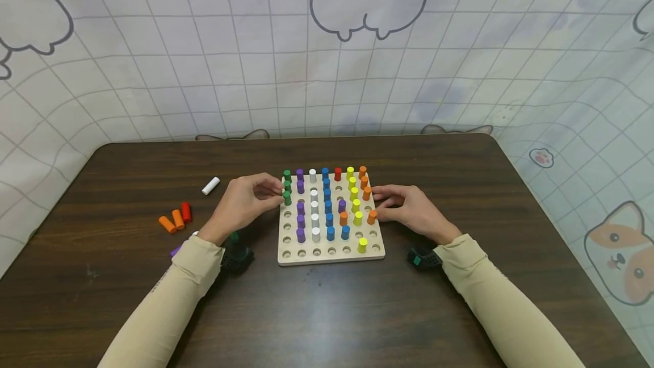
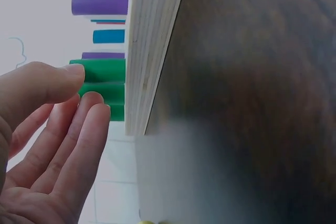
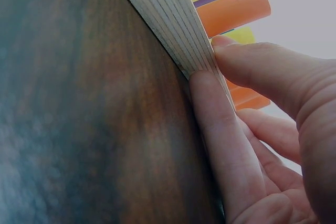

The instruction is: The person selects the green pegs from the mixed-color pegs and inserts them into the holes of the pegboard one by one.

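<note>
A wooden pegboard (image 1: 324,260) with round holes lies on the table, with columns of coloured pegs standing in it. My left hand (image 1: 248,200) is at its left edge, thumb and fingertips pinching the nearest green peg (image 1: 287,199), which stands in the board behind two other green pegs. In the left wrist view the thumb (image 2: 58,80) overlaps this peg's top end. My right hand (image 1: 411,212) grips the board's right edge. In the right wrist view the thumb (image 3: 257,64) presses the top rim and a finger (image 3: 220,124) lies along the side, close to the orange pegs (image 3: 239,11).
Left of the board a white peg (image 1: 210,185), a red peg (image 1: 186,212) and two orange pegs (image 1: 172,221) lie loose on the dark wooden table (image 1: 327,322). A purple peg (image 1: 175,251) shows partly beside the left sleeve. A grid-patterned cloth (image 1: 245,72) hangs behind.
</note>
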Available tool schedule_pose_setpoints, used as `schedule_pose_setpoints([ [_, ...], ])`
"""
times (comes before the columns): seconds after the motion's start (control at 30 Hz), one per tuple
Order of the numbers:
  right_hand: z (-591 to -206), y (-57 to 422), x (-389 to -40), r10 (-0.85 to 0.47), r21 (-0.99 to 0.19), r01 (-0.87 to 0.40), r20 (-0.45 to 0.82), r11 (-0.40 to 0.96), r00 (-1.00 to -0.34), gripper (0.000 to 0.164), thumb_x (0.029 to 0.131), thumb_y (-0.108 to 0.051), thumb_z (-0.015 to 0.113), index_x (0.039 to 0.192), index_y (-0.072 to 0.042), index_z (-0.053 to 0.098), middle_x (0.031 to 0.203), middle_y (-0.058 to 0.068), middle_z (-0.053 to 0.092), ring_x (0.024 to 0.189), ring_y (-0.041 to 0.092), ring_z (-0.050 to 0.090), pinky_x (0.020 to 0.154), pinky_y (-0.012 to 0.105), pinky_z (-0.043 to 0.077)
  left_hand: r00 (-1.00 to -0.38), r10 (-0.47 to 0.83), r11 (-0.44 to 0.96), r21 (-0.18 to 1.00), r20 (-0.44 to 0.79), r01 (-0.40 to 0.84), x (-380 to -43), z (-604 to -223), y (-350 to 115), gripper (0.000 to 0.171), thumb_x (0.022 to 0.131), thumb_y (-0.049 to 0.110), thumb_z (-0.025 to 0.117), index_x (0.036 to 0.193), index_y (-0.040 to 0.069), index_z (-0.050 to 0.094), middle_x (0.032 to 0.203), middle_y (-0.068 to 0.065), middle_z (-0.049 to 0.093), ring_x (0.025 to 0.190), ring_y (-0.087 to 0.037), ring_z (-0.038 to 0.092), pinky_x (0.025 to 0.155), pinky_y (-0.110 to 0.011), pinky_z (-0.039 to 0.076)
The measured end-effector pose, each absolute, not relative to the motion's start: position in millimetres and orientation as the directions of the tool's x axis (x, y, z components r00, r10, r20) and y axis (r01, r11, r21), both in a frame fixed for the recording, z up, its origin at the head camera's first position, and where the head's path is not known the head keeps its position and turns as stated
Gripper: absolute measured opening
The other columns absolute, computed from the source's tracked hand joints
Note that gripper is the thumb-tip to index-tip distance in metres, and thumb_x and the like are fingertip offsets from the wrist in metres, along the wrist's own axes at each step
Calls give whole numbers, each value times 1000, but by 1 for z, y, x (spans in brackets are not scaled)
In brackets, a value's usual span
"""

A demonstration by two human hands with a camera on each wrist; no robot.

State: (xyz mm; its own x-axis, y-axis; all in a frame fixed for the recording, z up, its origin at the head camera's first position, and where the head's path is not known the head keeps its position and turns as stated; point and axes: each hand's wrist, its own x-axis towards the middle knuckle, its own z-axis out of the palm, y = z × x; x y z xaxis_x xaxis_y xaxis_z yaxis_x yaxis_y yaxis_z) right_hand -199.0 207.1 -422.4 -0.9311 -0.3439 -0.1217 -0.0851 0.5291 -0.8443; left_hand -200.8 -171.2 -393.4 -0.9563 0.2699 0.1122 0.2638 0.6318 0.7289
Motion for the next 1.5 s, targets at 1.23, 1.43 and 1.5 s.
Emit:
schedule_pose_setpoints([
  [1.23,-426,210,-200,-368,-850,-106,-108,516,-923,58,93,-26,77,146,-13,58,136,11,69,107,17,72,87,23,59,-927,373,777,537,28,328,-194,-381,-246,20,93,0,72,113,4,73,110,-13,77,103,-30,76,90,-46,63],
  [1.43,-421,208,-199,-370,-851,-116,-97,512,-924,58,93,-25,77,146,-12,58,136,11,68,107,18,71,88,23,59,-907,417,771,504,61,389,-195,-380,-248,18,91,-3,73,108,3,74,105,-13,77,97,-28,77,86,-44,64],
  [1.5,-419,208,-198,-369,-849,-116,-97,516,-924,58,93,-26,77,146,-12,58,136,12,68,108,19,71,88,24,58,-900,429,769,495,71,406,-195,-379,-249,17,90,-4,73,106,3,75,103,-13,78,95,-27,77,84,-42,64],
])
